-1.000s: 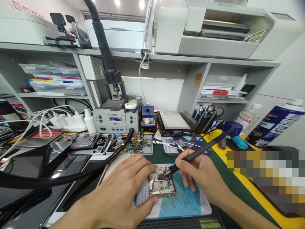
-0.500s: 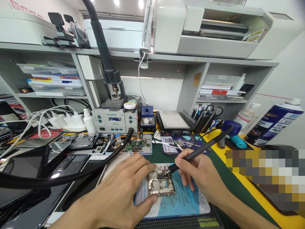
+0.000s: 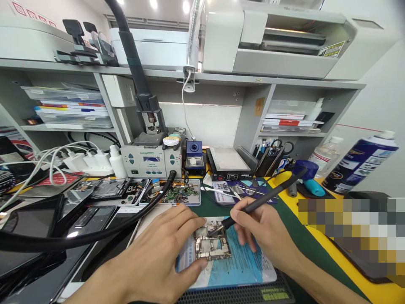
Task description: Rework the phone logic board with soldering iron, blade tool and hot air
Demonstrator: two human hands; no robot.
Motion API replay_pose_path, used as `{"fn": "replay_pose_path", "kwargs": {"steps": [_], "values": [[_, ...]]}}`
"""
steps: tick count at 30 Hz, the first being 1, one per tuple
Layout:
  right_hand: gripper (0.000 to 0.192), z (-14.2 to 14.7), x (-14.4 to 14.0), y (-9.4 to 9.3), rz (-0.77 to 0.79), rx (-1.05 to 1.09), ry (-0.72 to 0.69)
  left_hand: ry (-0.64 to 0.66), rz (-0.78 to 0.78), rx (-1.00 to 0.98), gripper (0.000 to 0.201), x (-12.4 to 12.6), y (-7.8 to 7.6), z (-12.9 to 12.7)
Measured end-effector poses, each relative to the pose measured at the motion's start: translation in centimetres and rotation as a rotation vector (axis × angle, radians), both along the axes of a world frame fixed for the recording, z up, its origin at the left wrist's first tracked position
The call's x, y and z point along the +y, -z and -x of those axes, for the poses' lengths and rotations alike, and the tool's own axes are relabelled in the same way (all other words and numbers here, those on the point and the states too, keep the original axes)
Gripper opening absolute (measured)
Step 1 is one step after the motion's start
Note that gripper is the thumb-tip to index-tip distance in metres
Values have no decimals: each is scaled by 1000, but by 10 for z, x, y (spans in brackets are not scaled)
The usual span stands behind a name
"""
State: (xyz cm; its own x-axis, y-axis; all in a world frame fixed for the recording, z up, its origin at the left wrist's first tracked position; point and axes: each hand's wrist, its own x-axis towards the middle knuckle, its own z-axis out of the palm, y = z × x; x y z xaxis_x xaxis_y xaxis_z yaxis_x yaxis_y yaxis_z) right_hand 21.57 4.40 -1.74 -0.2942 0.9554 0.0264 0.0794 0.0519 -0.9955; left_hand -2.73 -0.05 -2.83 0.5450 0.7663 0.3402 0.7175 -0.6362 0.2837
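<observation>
A phone logic board (image 3: 213, 249) with cut-out windows lies on a blue-and-white printed mat (image 3: 249, 264). With the index finger at its upper left edge and the thumb at its lower left, my left hand (image 3: 172, 247) steadies the board. My right hand (image 3: 257, 228) grips a black soldering iron (image 3: 261, 198) like a pen. The iron slants down to the left, its metal tip over the upper part of the board. Whether the tip touches is too small to tell.
Behind my hands stand a hot air station (image 3: 152, 162), a soldering iron holder (image 3: 194, 158) and a flat heating plate (image 3: 228, 160). A thick black hose (image 3: 104, 236) crosses phones at left. A tray of small parts (image 3: 185, 192) lies beyond; a spray can (image 3: 360, 162) stands right.
The view has shifted very slightly. Both hands, the soldering iron and the board keep nearly the same positions relative to each other.
</observation>
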Motion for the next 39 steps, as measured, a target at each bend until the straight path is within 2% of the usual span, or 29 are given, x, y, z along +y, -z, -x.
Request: {"fn": "replay_pose_path", "kwargs": {"steps": [10,21,32,39], "values": [[25,0,-1,1,0,-1,0,20,34,7,48,0,-8,-2],[26,0,0,-1,-22,7,-14,20,36,-11,49,1,-5,-1],[29,-2,1,10,-44,27,14,21,47,-31,50,0,-5,-2],[31,-2,-2,5,-31,-3,26,32,70,-47,47,0,-6,-3]]}}
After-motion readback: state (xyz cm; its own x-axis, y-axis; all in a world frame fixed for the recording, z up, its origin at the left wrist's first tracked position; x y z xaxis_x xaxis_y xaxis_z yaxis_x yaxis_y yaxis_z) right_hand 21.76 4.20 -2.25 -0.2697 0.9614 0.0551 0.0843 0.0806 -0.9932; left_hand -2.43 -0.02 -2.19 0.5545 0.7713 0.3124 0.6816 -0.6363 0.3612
